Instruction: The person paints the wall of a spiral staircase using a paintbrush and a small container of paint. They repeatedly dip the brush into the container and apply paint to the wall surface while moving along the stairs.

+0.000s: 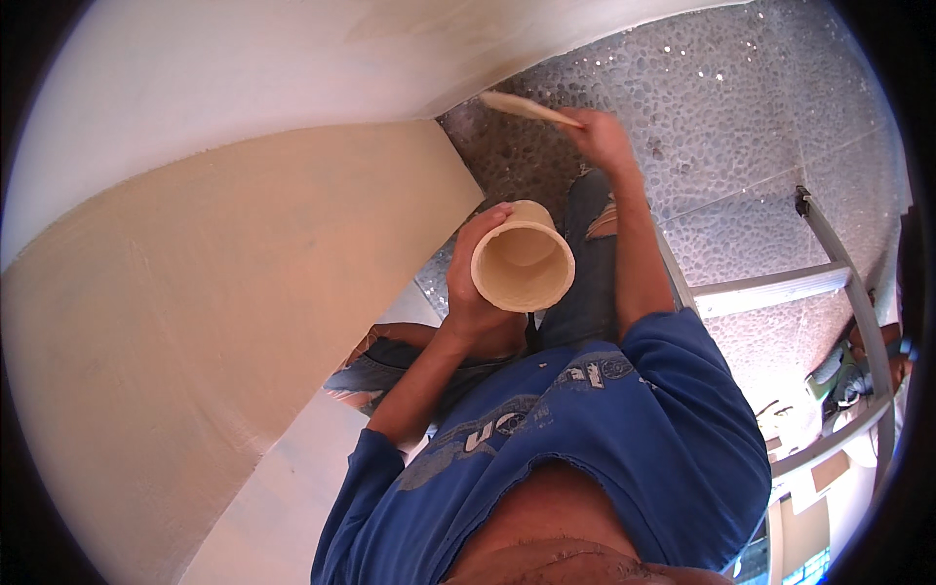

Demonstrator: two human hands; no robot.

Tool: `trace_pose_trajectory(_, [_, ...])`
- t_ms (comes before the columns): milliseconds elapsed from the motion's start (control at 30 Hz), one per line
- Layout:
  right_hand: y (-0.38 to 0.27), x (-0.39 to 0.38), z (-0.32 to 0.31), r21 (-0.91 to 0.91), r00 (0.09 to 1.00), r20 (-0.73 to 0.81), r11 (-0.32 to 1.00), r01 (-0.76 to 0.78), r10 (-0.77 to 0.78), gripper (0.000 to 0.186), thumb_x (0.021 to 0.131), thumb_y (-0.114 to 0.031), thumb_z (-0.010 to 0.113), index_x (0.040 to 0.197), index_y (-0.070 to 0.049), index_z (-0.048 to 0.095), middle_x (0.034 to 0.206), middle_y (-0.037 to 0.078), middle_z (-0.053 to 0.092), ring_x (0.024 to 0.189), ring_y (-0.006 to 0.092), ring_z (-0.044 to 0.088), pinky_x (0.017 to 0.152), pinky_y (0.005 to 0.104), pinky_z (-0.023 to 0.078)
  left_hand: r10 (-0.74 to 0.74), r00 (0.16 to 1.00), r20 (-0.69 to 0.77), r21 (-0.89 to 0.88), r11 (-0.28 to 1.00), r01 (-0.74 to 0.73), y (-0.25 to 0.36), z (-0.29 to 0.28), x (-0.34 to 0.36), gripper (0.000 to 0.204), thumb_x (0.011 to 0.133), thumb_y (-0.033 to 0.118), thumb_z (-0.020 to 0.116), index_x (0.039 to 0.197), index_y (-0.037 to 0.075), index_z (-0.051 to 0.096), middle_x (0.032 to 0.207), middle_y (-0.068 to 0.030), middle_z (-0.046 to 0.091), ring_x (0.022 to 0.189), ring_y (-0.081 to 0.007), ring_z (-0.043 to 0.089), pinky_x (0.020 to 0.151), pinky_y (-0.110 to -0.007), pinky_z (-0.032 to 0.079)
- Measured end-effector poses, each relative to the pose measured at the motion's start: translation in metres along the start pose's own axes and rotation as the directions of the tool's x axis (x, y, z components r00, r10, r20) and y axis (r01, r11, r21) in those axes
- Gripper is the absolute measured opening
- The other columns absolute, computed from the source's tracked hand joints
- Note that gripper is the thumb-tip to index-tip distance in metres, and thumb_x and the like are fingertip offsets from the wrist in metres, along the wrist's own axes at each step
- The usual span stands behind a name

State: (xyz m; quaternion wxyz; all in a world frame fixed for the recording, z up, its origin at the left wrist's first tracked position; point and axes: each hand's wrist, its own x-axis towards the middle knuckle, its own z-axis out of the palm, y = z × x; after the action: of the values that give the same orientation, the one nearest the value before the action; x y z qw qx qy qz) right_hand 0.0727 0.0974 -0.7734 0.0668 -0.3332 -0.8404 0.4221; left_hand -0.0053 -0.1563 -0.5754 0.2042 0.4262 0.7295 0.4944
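My left hand is wrapped round the side of a cream-coloured paint cup. The cup's round mouth faces up toward me, and pale paint coats its inside; how much paint lies in it I cannot tell. Out to the right and farther ahead, my right hand grips the handle of a paintbrush. The brush points left, its head covered in the same cream colour, and it hangs above the floor close to the foot of the wall. It appears apart from the wall and from the cup.
On the left stands a tan painted wall, with a whitish wall along the far side. A metal ladder stands on the pebbled floor at the right. Assorted items lie beyond the ladder.
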Motion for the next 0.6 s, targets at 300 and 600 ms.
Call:
trace_pose_trajectory(300, [-0.017, 0.039, 0.08, -0.048, 0.988, 0.069, 0.989, 0.142, -0.138, 0.029, 0.092, -0.027, 0.068, 0.12, -0.02, 0.074, 0.101, 0.013, 0.074, 0.094, 0.0362, 0.07, 0.081, 0.0467, 0.056, -0.072, 0.997, -0.014, -0.052, 0.996, 0.071, 0.0, 0.003, -0.007, 0.086, 0.064, 0.01, 0.095, 0.138, 0.0, 0.052, 0.139, -0.0212, 0.057, 0.128, -0.035, 0.059, 0.107, -0.043, 0.049])
trace_pose_trajectory(600, [0.031, 0.044, 0.032, -0.023, 0.988, -0.121, 0.995, 0.096, -0.098, 0.029, 0.093, -0.028, 0.069, 0.121, -0.022, 0.075, 0.107, 0.011, 0.075, 0.096, 0.0322, 0.071, 0.084, 0.0435, 0.056, -0.05, 0.999, -0.009, -0.038, 0.998, 0.049, 0.004, 0.002, -0.003, 0.085, 0.065, 0.01, 0.095, 0.137, 0.0, 0.052, 0.139, -0.0212, 0.057, 0.128, -0.0348, 0.059, 0.107, -0.043, 0.048])
